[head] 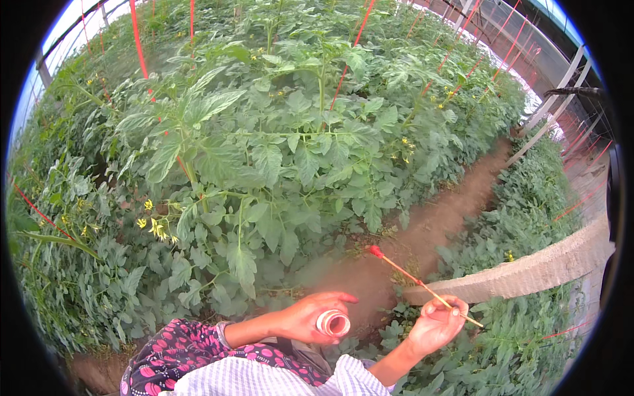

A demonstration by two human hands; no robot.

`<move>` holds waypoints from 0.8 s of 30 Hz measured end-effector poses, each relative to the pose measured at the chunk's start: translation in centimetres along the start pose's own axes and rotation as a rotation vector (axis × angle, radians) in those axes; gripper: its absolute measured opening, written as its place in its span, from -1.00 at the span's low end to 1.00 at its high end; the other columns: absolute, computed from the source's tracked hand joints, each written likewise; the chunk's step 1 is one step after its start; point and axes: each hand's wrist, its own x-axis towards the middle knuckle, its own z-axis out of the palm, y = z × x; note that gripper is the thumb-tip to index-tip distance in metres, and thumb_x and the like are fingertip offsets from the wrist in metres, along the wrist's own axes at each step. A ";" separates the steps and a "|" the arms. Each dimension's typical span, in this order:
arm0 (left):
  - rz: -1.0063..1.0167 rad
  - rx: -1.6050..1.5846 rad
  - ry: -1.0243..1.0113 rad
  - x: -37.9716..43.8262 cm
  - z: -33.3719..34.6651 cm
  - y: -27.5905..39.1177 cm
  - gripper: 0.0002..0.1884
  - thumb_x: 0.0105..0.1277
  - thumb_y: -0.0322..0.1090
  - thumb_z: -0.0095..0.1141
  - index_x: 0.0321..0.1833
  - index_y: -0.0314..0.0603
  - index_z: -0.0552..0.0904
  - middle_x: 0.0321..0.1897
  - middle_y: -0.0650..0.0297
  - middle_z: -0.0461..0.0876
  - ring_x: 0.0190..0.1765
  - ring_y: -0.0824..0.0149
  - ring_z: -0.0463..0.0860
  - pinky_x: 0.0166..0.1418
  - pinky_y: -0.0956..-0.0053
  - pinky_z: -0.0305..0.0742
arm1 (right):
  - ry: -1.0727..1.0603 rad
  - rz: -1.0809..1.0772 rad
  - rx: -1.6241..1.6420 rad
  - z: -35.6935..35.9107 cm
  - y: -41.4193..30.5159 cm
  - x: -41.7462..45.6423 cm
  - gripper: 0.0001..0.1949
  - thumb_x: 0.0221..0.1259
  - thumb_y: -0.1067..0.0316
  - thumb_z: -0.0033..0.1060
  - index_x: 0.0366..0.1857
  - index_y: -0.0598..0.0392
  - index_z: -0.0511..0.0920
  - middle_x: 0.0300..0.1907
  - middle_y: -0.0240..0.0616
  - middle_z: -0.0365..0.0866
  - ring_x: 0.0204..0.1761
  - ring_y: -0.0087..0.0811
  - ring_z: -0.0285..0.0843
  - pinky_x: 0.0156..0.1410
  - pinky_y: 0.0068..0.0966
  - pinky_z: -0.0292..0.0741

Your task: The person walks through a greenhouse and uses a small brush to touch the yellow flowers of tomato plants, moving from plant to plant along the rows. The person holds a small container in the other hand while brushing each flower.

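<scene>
My left hand [309,317] grips a small open jar [333,323] whose mouth faces up towards me. Reddish residue coats the inside of its rim, and red stains mark my fingers. Between the fingertips of my right hand [438,324] is a thin wooden stick [418,282], slanting up and to the left. Its far end carries a red-soaked tip [376,251], held above the soil path and apart from the plants. Left of my hands, a cluster of yellow tomato flowers [157,228] hangs from a leafy tomato plant [198,198].
Dense tomato plants [307,158] fill the space ahead, tied up with red strings [138,42]. A bare soil path [446,218] runs away to the upper right. To the right, a pale concrete post [520,270] slants beside my right hand. More plants [525,317] grow beyond it.
</scene>
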 end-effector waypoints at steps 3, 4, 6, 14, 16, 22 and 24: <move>-0.065 0.006 0.062 2.6 0.7 -0.7 -0.56 -0.04 -0.21 0.48 -0.17 -0.14 0.52 0.14 -0.03 0.50 0.21 0.04 0.51 0.08 0.22 0.47 | 0.035 0.021 0.018 -1.7 0.0 1.9 -0.77 0.28 0.22 0.09 -0.19 0.18 0.45 -0.39 -0.15 0.53 -0.58 -0.47 0.39 -0.60 -0.66 0.24; -0.073 0.016 0.085 3.3 0.8 -1.2 -0.57 -0.04 -0.21 0.48 -0.18 -0.14 0.52 0.14 -0.03 0.50 0.22 0.05 0.50 0.09 0.21 0.46 | 0.074 0.011 0.002 -1.8 0.1 2.3 -0.76 0.27 0.21 0.10 -0.19 0.18 0.45 -0.39 -0.16 0.53 -0.58 -0.48 0.38 -0.60 -0.67 0.23; -0.087 0.003 0.156 4.6 0.7 -2.0 -0.57 -0.05 -0.20 0.49 -0.20 -0.13 0.53 0.09 0.02 0.54 0.27 0.05 0.47 0.13 0.21 0.45 | 0.066 0.022 -0.023 -2.1 0.1 3.4 -0.75 0.28 0.20 0.10 -0.19 0.18 0.45 -0.38 -0.19 0.52 -0.54 -0.49 0.38 -0.55 -0.67 0.26; -0.084 0.187 0.412 10.2 -0.6 -6.0 -0.56 -0.11 -0.23 0.50 -0.21 -0.13 0.54 0.09 0.05 0.53 0.26 0.07 0.47 0.20 0.23 0.41 | -0.065 0.094 -0.021 -4.0 2.4 9.2 -0.75 0.31 0.20 0.08 -0.16 0.19 0.44 -0.33 -0.22 0.52 -0.45 -0.50 0.41 -0.42 -0.68 0.37; -0.104 0.206 0.424 11.9 -0.8 -6.6 -0.56 -0.11 -0.23 0.50 -0.21 -0.12 0.54 0.10 0.05 0.53 0.26 0.07 0.47 0.21 0.21 0.40 | -0.086 0.086 -0.029 -4.2 3.3 11.2 -0.76 0.31 0.21 0.08 -0.16 0.18 0.44 -0.34 -0.22 0.52 -0.46 -0.50 0.41 -0.43 -0.69 0.36; -0.085 0.231 0.475 18.0 -1.5 -9.4 -0.54 -0.14 -0.25 0.52 -0.21 -0.12 0.54 0.09 0.02 0.54 0.30 0.05 0.45 0.24 0.21 0.38 | -0.105 0.084 -0.103 -3.6 6.0 18.2 -0.73 0.26 0.15 0.12 -0.19 0.14 0.43 -0.36 -0.22 0.52 -0.50 -0.49 0.40 -0.48 -0.68 0.34; -0.102 0.197 0.514 19.9 -1.6 -10.0 -0.51 -0.16 -0.22 0.53 -0.17 -0.13 0.55 0.15 -0.01 0.51 0.29 0.05 0.45 0.25 0.21 0.37 | -0.127 0.054 -0.147 -3.3 7.2 20.9 -0.74 0.27 0.18 0.09 -0.20 0.17 0.43 -0.39 -0.18 0.52 -0.51 -0.47 0.42 -0.48 -0.63 0.37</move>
